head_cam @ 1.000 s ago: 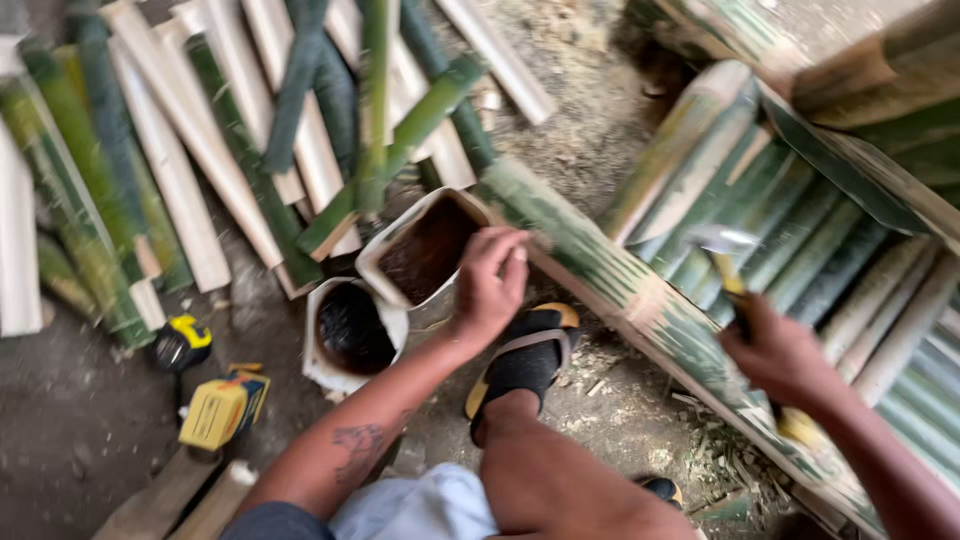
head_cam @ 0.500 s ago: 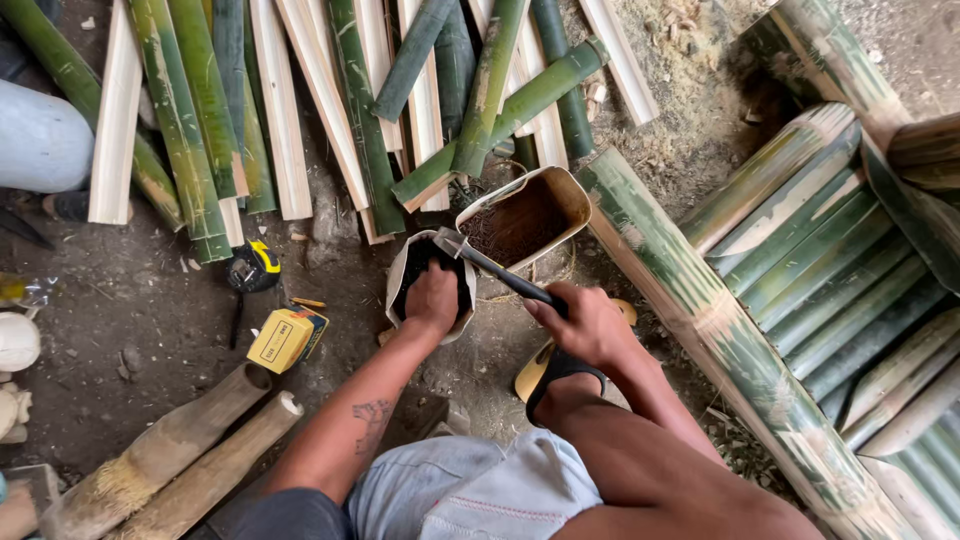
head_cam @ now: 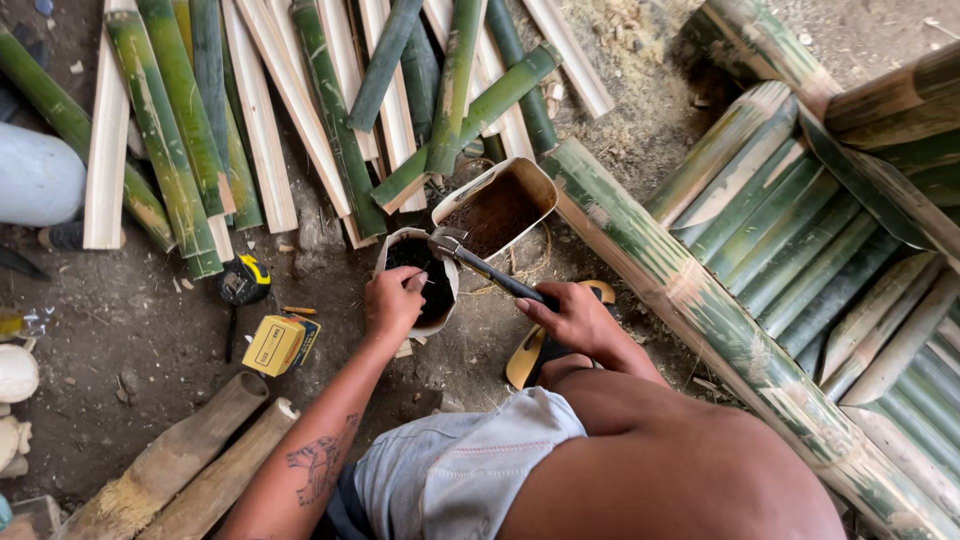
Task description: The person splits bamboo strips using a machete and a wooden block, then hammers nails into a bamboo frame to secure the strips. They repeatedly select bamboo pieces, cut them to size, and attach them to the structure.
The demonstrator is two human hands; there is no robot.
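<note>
Container point(head_cam: 415, 262) contents too dark; hammer point(head_cam: 480, 262) handle end hidden in right hand point(head_cam: 575, 322)

Your left hand point(head_cam: 392, 305) rests at white-rimmed cut container point(head_cam: 415, 275), its inside near black; your right hand point(head_cam: 575, 320) grips hammer point(head_cam: 480, 265) with grey steel head and black handle; second container point(head_cam: 497, 208) shows cream rim, reddish-brown inside; bamboo slats point(head_cam: 260, 110) mix mottled green skins with pale cream cut faces; bamboo panel point(head_cam: 790, 240) green with tan bands; tape measure point(head_cam: 243, 283) black and yellow; box point(head_cam: 275, 345) yellow; shorts point(head_cam: 460, 470) pale grey-blue; ground point(head_cam: 130, 330) dull grey-brown; sandal point(head_cam: 530, 355) tan with black strap.
</note>
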